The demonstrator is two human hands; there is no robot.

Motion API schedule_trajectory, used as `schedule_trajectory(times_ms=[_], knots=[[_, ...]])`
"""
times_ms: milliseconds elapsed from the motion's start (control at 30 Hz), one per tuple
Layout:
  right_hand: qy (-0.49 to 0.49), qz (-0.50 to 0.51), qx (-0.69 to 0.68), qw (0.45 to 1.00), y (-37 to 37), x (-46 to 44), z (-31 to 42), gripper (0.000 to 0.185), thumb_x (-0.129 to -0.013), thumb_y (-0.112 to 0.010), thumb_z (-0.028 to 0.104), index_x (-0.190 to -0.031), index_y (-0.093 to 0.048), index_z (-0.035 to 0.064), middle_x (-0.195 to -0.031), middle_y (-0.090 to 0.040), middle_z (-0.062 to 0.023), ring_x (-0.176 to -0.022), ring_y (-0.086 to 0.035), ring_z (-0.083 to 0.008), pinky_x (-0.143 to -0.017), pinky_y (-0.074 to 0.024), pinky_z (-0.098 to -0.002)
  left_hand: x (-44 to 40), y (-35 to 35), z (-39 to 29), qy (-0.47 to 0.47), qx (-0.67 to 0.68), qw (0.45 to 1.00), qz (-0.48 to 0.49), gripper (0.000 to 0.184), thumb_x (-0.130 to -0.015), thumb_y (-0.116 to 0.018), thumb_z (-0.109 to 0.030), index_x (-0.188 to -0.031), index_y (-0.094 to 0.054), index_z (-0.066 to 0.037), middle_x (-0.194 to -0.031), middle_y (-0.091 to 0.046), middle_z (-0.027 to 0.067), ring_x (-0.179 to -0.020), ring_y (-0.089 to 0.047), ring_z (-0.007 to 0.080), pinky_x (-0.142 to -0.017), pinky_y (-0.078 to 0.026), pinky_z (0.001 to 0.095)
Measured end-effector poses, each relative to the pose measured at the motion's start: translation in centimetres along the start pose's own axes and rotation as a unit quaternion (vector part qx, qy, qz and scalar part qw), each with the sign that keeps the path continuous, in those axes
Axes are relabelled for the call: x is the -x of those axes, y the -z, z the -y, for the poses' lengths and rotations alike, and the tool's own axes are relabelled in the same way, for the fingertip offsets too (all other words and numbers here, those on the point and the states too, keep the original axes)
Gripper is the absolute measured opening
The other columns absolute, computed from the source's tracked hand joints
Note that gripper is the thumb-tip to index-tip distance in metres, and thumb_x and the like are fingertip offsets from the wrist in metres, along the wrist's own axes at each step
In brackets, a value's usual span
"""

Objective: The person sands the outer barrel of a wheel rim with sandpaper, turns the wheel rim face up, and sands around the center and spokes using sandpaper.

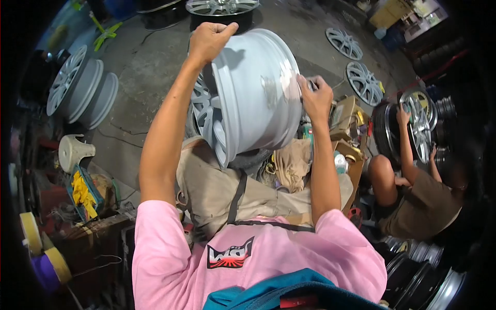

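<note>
A grey-primed wheel rim (pixel 253 98) is tilted up in front of my knees, its spoked face turned to the left. My left hand (pixel 212 42) is closed over the top of its left edge, thumb pointing right. At the right edge, my right hand (pixel 316 97) has its thumb against the flange and its fingers curled; something dark shows between them, too small to name. The barrel has a bare, rubbed patch and a whitish patch near my right hand. A beige cloth (pixel 292 164) lies below the rim, by my legs.
Grey rims (pixel 85 90) stand at left, near an upturned pale stool (pixel 75 152) and a basket with yellow cloth (pixel 82 194). Two wheel faces (pixel 364 82) lie at far right. Beside cardboard boxes (pixel 343 121), a co-worker (pixel 421 206) handles a shiny wheel (pixel 421 124).
</note>
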State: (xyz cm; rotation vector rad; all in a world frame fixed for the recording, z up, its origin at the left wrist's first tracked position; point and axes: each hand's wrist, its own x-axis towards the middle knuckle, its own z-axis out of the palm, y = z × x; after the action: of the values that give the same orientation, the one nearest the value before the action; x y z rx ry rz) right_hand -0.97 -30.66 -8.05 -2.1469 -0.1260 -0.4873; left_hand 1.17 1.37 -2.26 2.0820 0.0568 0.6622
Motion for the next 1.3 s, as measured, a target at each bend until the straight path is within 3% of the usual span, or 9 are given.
schedule_trajectory(times_ms=[67, 133, 267, 400, 433, 533, 767, 1167, 1300], knots=[[0.011, -0.013, 0.009, 1.000, -0.3, -1.1, 1.1, 0.040, -0.086, -0.082, 0.037, -0.090, -0.076, -0.0021, -0.078, -0.073, -0.0216, -0.071, -0.071, -0.0325, -0.073, -0.0545, -0.0414, -0.1, 0.1, -0.1, -0.005, -0.010, 1.000, 0.019, 0.064, -0.097, -0.072, -0.049, -0.055, -0.047, -0.009, -0.054, -0.038, -0.0071, -0.054, -0.034, 0.0059, -0.053, -0.029, 0.0311], [0.029, -0.002, 0.009, 1.000, -1.0, -2.9, 1.9, 0.041, -0.086, -0.082, 0.038, -0.090, -0.076, -0.0019, -0.078, -0.073, -0.0216, -0.071, -0.071, -0.0332, -0.073, -0.0543, -0.0420, -0.4, 0.5, -0.4, 0.013, -0.037, 0.998, 0.040, 0.062, -0.093, -0.070, -0.051, -0.054, -0.050, -0.006, -0.050, -0.044, -0.0013, -0.051, -0.043, 0.0134, -0.059, -0.040, 0.0345], [-0.007, 0.008, -0.027, 1.000, -1.5, -2.5, 0.3, 0.044, -0.085, -0.082, 0.041, -0.088, -0.075, -0.0020, -0.079, -0.073, -0.0201, -0.072, -0.069, -0.0307, -0.074, -0.0536, -0.0419, -0.1, 0.8, -0.6, 0.027, -0.024, 0.999, 0.040, 0.062, -0.093, -0.070, -0.049, -0.054, -0.050, -0.006, -0.050, -0.044, -0.0011, -0.051, -0.042, 0.0126, -0.057, -0.039, 0.0344], [-0.019, 0.005, -0.069, 0.997, 1.4, 3.8, -1.7, 0.033, -0.087, -0.084, 0.030, -0.088, -0.073, -0.0021, -0.078, -0.072, -0.0183, -0.071, -0.067, -0.0274, -0.071, -0.0522, -0.0381, -0.2, 0.5, -0.6, 0.031, -0.012, 0.999, 0.033, 0.062, -0.094, -0.070, -0.052, -0.055, -0.056, -0.006, -0.050, -0.047, -0.0019, -0.052, -0.044, 0.0112, -0.057, -0.038, 0.0330], [-0.025, 0.000, -0.069, 0.997, 1.8, 5.6, -2.2, 0.033, -0.087, -0.084, 0.030, -0.088, -0.073, -0.0021, -0.078, -0.072, -0.0183, -0.071, -0.067, -0.0274, -0.071, -0.0522, -0.0381, 0.0, 0.3, -0.7, 0.006, -0.005, 1.000, 0.019, 0.063, -0.097, -0.072, -0.048, -0.053, -0.050, -0.009, -0.053, -0.041, -0.0080, -0.053, -0.035, 0.0053, -0.052, -0.027, 0.0300], [-0.043, -0.007, -0.078, 0.996, 2.5, 8.3, -2.7, 0.023, -0.089, -0.082, 0.020, -0.089, -0.073, -0.0017, -0.080, -0.071, -0.0152, -0.071, -0.066, -0.0266, -0.070, -0.0512, -0.0369, -0.4, 0.6, -0.4, 0.025, -0.018, 0.999, 0.028, 0.061, -0.095, -0.070, -0.051, -0.055, -0.058, -0.007, -0.051, -0.048, -0.0035, -0.053, -0.045, 0.0097, -0.056, -0.038, 0.0324], [0.134, -0.073, -0.001, 0.988, 0.5, 9.0, -0.5, 0.010, -0.091, -0.075, 0.010, -0.096, -0.071, 0.0015, -0.089, -0.062, -0.0131, -0.089, -0.059, -0.0357, -0.079, -0.0470, -0.0463, -0.6, 0.5, -0.1, 0.025, -0.016, 0.999, 0.041, 0.062, -0.096, -0.071, -0.048, -0.054, -0.054, -0.006, -0.051, -0.044, -0.0050, -0.052, -0.041, 0.0073, -0.054, -0.033, 0.0310], [0.130, -0.099, 0.062, 0.985, -0.9, 7.5, 0.6, 0.011, -0.092, -0.072, 0.017, -0.093, -0.071, 0.0058, -0.091, -0.062, -0.0102, -0.094, -0.060, -0.0325, -0.083, -0.0437, -0.0457, -0.7, 0.6, 0.1, 0.027, -0.012, 0.999, 0.038, 0.063, -0.096, -0.073, -0.049, -0.053, -0.054, -0.007, -0.051, -0.045, -0.0058, -0.051, -0.040, 0.0063, -0.053, -0.031, 0.0302], [0.127, -0.105, 0.044, 0.985, -1.1, 8.8, -0.2, 0.011, -0.090, -0.073, 0.017, -0.090, -0.069, 0.0067, -0.092, -0.061, -0.0095, -0.095, -0.059, -0.0318, -0.083, -0.0439, -0.0461, -0.4, 0.1, 0.3, 0.013, 0.017, 0.999, 0.029, 0.061, -0.099, -0.074, -0.044, -0.054, -0.049, -0.012, -0.055, -0.040, -0.0100, -0.053, -0.032, 0.0027, -0.051, -0.022, 0.0283]])
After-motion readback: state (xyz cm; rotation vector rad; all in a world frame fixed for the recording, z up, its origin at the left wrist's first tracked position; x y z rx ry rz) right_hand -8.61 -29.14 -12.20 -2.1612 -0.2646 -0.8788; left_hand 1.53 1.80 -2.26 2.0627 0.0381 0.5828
